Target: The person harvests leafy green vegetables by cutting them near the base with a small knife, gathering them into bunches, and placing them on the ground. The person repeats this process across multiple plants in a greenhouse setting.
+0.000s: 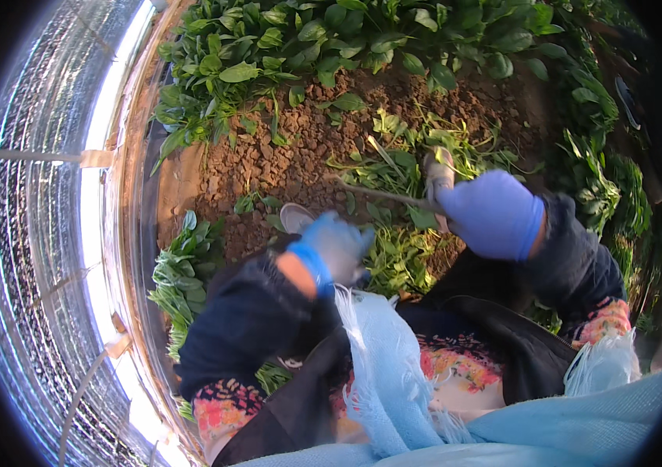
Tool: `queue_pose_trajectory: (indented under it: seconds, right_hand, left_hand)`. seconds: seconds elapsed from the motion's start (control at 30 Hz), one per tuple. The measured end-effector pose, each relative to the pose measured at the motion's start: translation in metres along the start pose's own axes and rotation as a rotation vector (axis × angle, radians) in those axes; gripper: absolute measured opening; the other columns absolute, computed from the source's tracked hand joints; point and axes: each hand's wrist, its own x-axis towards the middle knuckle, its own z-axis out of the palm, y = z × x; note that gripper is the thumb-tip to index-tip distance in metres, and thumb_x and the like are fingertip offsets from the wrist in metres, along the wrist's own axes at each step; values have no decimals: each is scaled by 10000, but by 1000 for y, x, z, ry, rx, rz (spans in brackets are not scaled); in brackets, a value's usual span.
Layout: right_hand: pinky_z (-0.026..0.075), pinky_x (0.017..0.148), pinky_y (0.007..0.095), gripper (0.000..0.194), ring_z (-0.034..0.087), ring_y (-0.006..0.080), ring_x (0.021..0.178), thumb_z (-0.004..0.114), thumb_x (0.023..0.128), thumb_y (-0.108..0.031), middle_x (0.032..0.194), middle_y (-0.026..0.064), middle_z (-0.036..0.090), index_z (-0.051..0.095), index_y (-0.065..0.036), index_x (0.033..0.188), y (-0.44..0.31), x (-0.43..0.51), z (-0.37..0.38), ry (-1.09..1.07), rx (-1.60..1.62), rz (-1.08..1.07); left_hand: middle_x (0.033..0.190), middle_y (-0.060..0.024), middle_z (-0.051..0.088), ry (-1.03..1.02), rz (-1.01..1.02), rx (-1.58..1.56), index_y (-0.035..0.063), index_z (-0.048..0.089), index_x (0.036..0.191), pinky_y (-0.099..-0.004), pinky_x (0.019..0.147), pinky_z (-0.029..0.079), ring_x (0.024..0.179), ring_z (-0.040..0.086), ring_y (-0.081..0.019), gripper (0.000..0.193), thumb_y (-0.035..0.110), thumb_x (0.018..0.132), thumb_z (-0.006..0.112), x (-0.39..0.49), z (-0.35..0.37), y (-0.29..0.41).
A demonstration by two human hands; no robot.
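Observation:
My right hand [490,213], in a purple-blue glove, is closed around the handle end of a slim tool [386,194]; its thin shaft points left over the cut leaves, and its kind cannot be told. My left hand [337,245], in a blue glove, is blurred by motion near my lap; whether it holds anything cannot be told. Loose green leaves and stems [401,257] lie on the soil between and beyond my hands. Leafy plants that look like spinach [331,35] stand in a dense row at the top of the view.
Brown clumpy soil [267,169] spreads ahead of me. At the left, a plastic-sheet wall [33,233] runs beside a wooden board. Piled leafy greens [182,280] lie at the lower left, and more greens [629,192] at the right. My shoes show near both hands; a light-blue fringed scarf [389,362] hangs down.

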Motion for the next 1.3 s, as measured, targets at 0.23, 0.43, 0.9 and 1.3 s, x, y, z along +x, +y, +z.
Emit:
queue_pose_trajectory:
  seconds: [0.23,0.43,0.9,1.3]
  right_hand:
    - [508,660,475,420,649,386,746,702,826,-194,825,156,659,582,-59,1205,53,82,-7,-375,132,4]
    - [546,777,394,525,698,380,885,705,827,-97,1010,244,684,582,-7,1329,122,200,-27,-416,433,137]
    - [526,850,431,509,676,399,969,683,857,-158,1036,231,699,587,-48,1344,204,388,-49,-275,209,-10]
    - [510,704,499,313,655,406,825,695,864,-232,875,164,686,633,-112,1147,177,313,-48,-78,40,-311]
  left_hand:
    - [990,-99,685,382,-73,-44,48,626,1252,-456,992,414,975,660,-245,485,327,855,611,-6,43,-110]
    - [964,-68,642,205,18,-85,69,562,1285,-387,926,457,886,613,-212,416,166,883,609,31,65,-208]
    - [747,-78,625,946,-197,-319,105,666,920,-431,711,496,691,625,-308,483,548,1000,492,21,-74,-350]
    - [778,-8,544,1875,71,-541,-24,514,1310,-423,783,432,677,480,-151,854,707,879,606,-99,-151,-196]
